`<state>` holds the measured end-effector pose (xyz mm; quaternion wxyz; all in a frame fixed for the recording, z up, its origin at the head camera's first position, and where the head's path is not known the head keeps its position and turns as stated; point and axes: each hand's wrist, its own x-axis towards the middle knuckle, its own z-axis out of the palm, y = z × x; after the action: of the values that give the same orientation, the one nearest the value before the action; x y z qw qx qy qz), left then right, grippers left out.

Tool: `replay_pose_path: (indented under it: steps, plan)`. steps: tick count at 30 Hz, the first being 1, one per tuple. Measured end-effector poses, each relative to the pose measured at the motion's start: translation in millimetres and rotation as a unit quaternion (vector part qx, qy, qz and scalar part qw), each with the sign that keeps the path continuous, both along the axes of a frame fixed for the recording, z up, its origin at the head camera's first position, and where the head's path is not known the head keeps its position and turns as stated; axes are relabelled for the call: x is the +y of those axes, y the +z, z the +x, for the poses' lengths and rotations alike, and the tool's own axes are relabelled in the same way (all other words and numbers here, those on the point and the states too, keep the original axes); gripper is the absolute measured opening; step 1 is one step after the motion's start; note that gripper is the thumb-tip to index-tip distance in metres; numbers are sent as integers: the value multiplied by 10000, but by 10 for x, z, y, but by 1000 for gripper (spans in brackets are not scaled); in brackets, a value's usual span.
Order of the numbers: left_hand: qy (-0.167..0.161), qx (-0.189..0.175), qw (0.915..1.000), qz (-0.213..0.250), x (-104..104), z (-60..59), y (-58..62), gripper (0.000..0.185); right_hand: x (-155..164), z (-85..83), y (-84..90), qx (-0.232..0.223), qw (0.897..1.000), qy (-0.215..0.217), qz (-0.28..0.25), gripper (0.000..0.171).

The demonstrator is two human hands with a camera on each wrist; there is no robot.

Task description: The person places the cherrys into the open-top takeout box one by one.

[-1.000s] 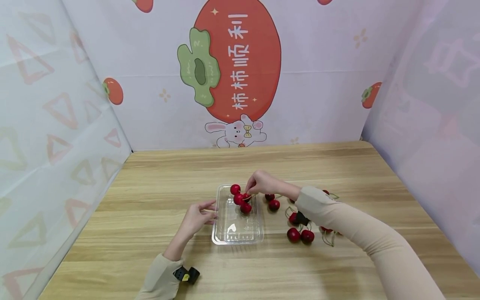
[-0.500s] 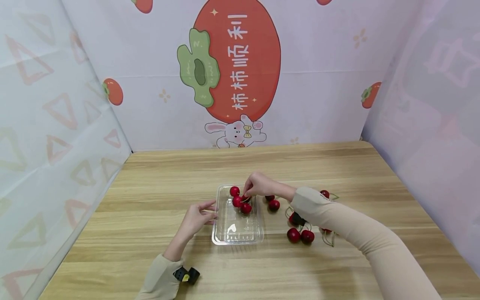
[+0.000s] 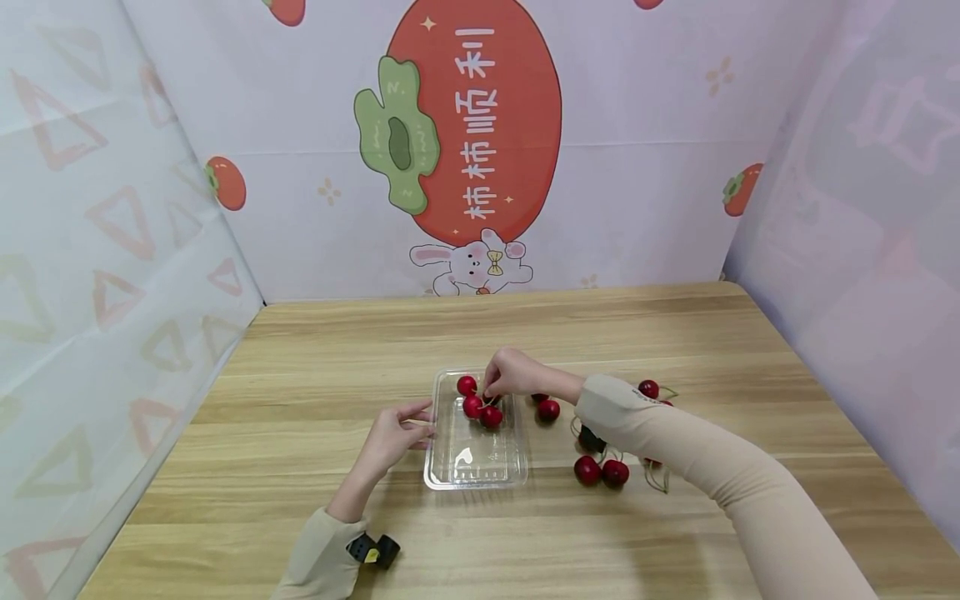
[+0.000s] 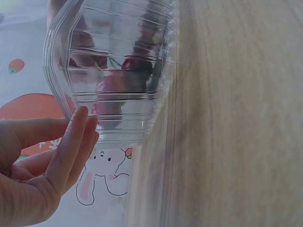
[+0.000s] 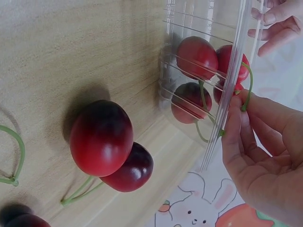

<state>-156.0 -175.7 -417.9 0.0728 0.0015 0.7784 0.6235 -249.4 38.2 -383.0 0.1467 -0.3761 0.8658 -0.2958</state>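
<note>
Nearest, the left hand [image 3: 390, 437] sits at about 9 o'clock of the clear plastic tray [image 3: 474, 467], its straight, relaxed fingers [image 4: 78, 137] touching the tray's ribbed outer wall and gripping nothing. Just beyond the tray's near end, at about 3 o'clock, two loose cherries [image 3: 600, 472] lie touching each other on the wooden table [image 3: 262, 467], with further ones partly hidden behind the right sleeve [image 3: 675, 450]. Inside the tray, toward its far end, a cluster of red cherries [image 3: 476, 404] rests on the floor. Over that cluster reaches the right hand [image 3: 513, 373], thumb and fingertips [image 5: 234, 118] pinched narrowly on a green stem [image 5: 247, 92] that belongs to the cherries in the tray. At 3 o'clock of the tray's far end, another pair of dark cherries [image 5: 111, 146] lies on the wood, just beside the tray wall. Farthest, at 12 o'clock, stands a backdrop [image 3: 465, 125] printed with a large persimmon and a rabbit.
</note>
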Motion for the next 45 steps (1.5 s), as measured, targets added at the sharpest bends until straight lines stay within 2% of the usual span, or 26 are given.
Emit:
replay_pose_path:
  steps: [4, 7, 17, 27, 45]
  plan:
    - [31, -11, 10000, -18, 11, 3, 9, 43, -24, 38, 0, 82, 9998, -145, 125, 5]
    - [51, 13, 10000, -59, 13, 4, 4, 43, -36, 50, 6, -50, 9996, -228, 160, 4]
    - [62, 29, 9999, -81, 8, 0, -18, 44, -59, 59, 7, 57, 9995, -187, 234, 4]
    - [44, -1, 9999, -129, 2, -10, -25, 44, -80, 63, -6, 63, 9983, -347, 473, 5]
    - [8, -14, 9999, -123, -5, -6, -21, 45, -80, 58, -6, 81, 9987, -292, 400, 5]
